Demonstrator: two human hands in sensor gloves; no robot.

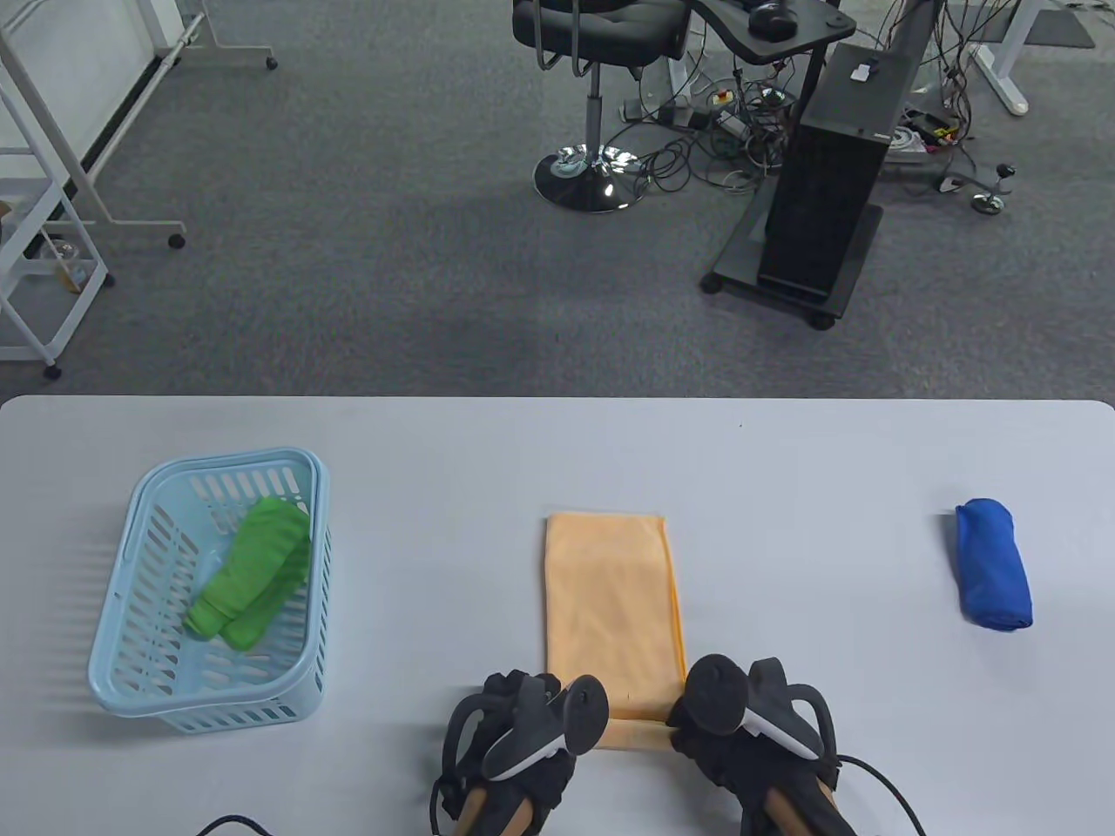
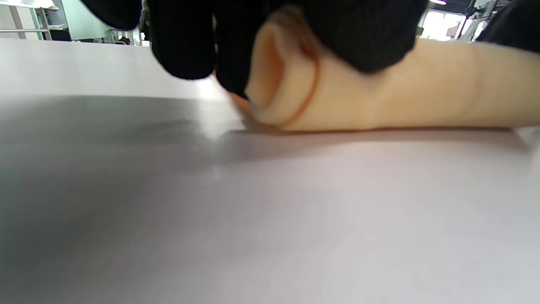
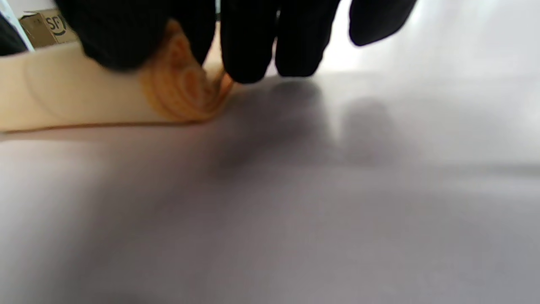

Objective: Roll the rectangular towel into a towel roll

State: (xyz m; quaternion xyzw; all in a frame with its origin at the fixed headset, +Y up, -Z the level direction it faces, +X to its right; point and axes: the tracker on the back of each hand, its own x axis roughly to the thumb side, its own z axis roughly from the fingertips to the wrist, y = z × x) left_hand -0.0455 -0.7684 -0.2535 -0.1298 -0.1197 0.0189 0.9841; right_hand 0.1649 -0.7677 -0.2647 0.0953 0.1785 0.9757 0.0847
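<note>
Towel: orange rectangular towel (image 1: 612, 601) lies flat on the grey counter (image 1: 784, 488), long side running away from the near edge; its near end is rolled into a short tube under both hands.
Roll, left end: left wrist view shows the open spiral end of the roll (image 2: 287, 97) resting on the counter, hem visible as a darker curved line.
Roll, right end: right wrist view shows tight coiled layers at the roll's end (image 3: 181, 90), also touching the counter.
Left hand: left hand (image 1: 523, 740) low at the near edge, palm down, fingers (image 2: 185, 42) curled over the top of the roll's left end; grip clamped on the roll.
Right hand: right hand (image 1: 753, 736) beside it, same low pose, fingertips (image 3: 249, 46) draped over the roll's right end and reaching the counter; grip pressed on the roll.
Basket: light blue basket (image 1: 131, 557) at the counter's left holds a rolled green towel (image 1: 253, 575).
Blue towel: rolled blue towel (image 1: 993, 564) lies well apart at right.
</note>
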